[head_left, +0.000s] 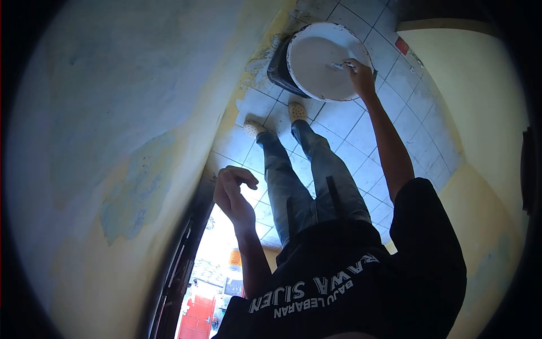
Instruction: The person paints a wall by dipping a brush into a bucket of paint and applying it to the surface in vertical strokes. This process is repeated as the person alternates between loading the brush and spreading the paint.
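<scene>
A round white basin with a chipped rim holds a pale, smooth mixture and rests on a dark container on the tiled floor. My right hand reaches over the basin's right side, its fingers closed round a small tool that touches the mixture; its exact shape is too small to tell. My left hand hangs in the air near the left wall, fingers loosely bent and apart, with nothing visible in it.
The patchy wall rises close on the left, beside a dark door frame. Another wall stands on the right. My feet in light clogs are just below the basin. A red door shows at the bottom.
</scene>
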Available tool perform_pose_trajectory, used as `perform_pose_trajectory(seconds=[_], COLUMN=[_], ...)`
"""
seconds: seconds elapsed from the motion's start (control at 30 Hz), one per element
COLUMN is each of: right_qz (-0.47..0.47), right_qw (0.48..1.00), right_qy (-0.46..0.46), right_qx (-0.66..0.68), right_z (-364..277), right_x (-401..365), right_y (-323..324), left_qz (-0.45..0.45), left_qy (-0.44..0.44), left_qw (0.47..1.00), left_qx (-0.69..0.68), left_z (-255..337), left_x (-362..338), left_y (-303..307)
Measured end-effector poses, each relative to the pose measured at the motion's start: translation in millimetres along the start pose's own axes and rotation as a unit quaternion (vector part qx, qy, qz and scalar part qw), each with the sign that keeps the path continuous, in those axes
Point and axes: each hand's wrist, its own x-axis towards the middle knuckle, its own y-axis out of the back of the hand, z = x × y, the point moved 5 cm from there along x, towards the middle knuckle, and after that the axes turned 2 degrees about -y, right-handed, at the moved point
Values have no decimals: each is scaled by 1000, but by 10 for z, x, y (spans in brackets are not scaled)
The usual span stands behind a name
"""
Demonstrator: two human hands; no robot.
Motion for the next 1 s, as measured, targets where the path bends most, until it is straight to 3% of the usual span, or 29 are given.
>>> perform_pose_trajectory(seconds=[0.1,0.2,0.3,0.4,0.53,0.63,0.73,0.87,1.0], right_qz=[26,31,32,-2,-2,13,-22,-76,-141], right_qw=[998,981,986,999,1000,1000,988,941,960], right_qy=[-34,-92,-64,-36,22,13,-62,-94,-75], right_qx=[42,169,147,35,-7,10,140,315,228], right_z=[-56,-7,21,83,112,-1,-7,104,35], right_x=[-2,-33,-33,8,-10,-44,-58,109,251], right_y=[141,193,112,-92,-261,-84,73,82,-44], left_qz=[-5,-9,-7,-16,-7,-1,-3,-13,-27], left_qy=[-11,-21,-16,-16,-2,-9,-7,-12,-19], left_qw=[1000,1000,1000,999,999,999,999,999,998], left_qx=[-4,1,18,49,51,43,47,38,54], left_z=[48,107,166,170,193,170,195,239,292], left_x=[-31,-61,-92,-85,-121,-126,-112,-98,-185], left_y=[3,-29,-82,-138,-158,-98,-69,-138,-126])
